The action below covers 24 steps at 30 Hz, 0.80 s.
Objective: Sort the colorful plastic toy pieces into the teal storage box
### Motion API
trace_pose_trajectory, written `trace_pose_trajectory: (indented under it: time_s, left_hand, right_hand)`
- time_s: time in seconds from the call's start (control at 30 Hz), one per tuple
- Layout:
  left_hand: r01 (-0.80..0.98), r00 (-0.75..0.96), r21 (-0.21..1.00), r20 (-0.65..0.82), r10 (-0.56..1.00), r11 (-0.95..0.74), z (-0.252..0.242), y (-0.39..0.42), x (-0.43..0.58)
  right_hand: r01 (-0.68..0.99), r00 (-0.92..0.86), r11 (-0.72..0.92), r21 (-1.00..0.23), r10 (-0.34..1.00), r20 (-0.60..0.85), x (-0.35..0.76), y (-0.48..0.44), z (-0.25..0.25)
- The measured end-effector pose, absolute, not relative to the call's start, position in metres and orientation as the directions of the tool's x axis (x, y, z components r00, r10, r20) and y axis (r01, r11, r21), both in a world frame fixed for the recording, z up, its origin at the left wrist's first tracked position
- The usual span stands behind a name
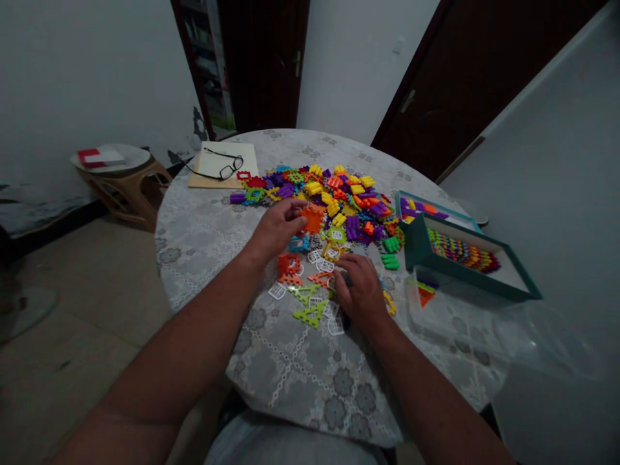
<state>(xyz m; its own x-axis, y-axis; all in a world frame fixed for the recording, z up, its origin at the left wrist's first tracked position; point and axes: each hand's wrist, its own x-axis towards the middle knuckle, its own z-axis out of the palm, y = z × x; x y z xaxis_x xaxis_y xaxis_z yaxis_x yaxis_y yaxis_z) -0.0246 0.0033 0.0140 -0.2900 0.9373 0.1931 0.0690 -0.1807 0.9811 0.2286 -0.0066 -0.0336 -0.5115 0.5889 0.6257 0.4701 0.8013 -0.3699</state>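
My left hand (278,227) is at the near edge of a heap of plastic building pieces, its thumb and fingers closed on the edge of a flat orange square piece (314,218). My right hand (362,287) is low over the table, fingers bent and a gap between thumb and forefinger. Its fingertips are beside a yellow frame piece (333,250) and white window pieces (325,265); nothing shows in its grasp. Between the hands lie orange square frames (289,265), a blue frame (299,243) and lime-green triangular pieces (310,314).
The mixed heap (334,187) spreads across the middle of the round table. Glasses (227,169) rest on a paper pad at the back left. On the right are a teal box (477,284) of stacked pieces, its lid (440,216) and a clear plastic container (465,326).
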Motion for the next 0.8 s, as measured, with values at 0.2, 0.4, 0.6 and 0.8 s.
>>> trace_pose_trajectory:
  time_s: [0.2,0.4,0.6,0.8]
  left_hand:
    - [-0.060,-0.531,0.971,0.164,0.831,-0.231,0.014,0.010,-0.033]
    - [-0.092,-0.591,0.967,0.140,0.795,-0.239,0.013,0.012,-0.037]
    - [-0.077,-0.525,0.971,0.155,0.837,-0.228,0.011,0.011,-0.037]
    - [-0.031,-0.355,0.985,0.150,0.923,-0.172,0.007,0.007,-0.036]
  right_hand:
    - [0.523,-0.509,0.769,-0.369,0.629,0.588,0.234,0.001,-0.041]
    - [0.594,-0.514,0.741,-0.314,0.649,0.561,0.243,0.016,-0.048]
    - [0.668,-0.609,0.725,-0.169,0.663,0.435,0.232,0.028,-0.038]
    - [0.661,-0.671,0.734,-0.153,0.670,0.318,0.219,0.037,-0.037]
